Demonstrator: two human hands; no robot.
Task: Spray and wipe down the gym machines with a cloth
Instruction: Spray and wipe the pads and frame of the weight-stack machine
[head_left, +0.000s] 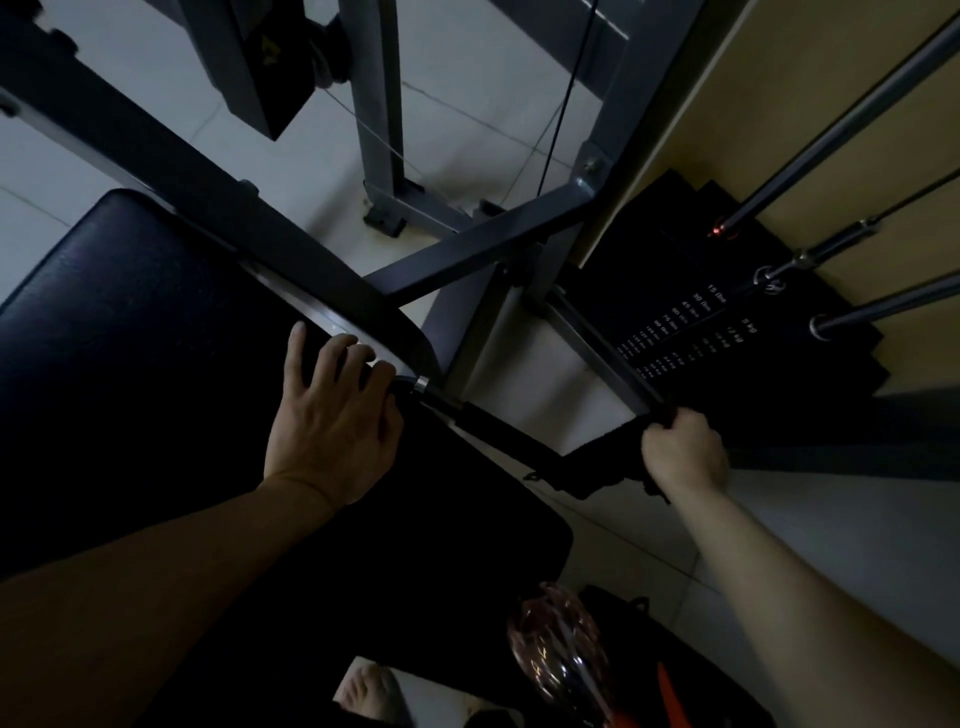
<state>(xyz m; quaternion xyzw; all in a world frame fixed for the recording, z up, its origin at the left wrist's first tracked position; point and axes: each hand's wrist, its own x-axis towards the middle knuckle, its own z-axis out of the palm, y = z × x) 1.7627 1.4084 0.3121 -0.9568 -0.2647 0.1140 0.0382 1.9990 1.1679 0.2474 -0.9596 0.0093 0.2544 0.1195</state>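
Note:
I look down on a dim gym machine with a grey steel frame and a black padded seat. My left hand rests on the seat's edge, its fingers curled over the near end of a black handle bar. My right hand grips a dark cloth bunched around the far end of that bar. A clear pinkish spray bottle with an orange trigger sits at the bottom of the view, below my arms.
A black weight stack with white number labels stands at the right, with chrome guide rods rising from it beside a tan wall. The floor is pale tile. My bare foot shows at the bottom.

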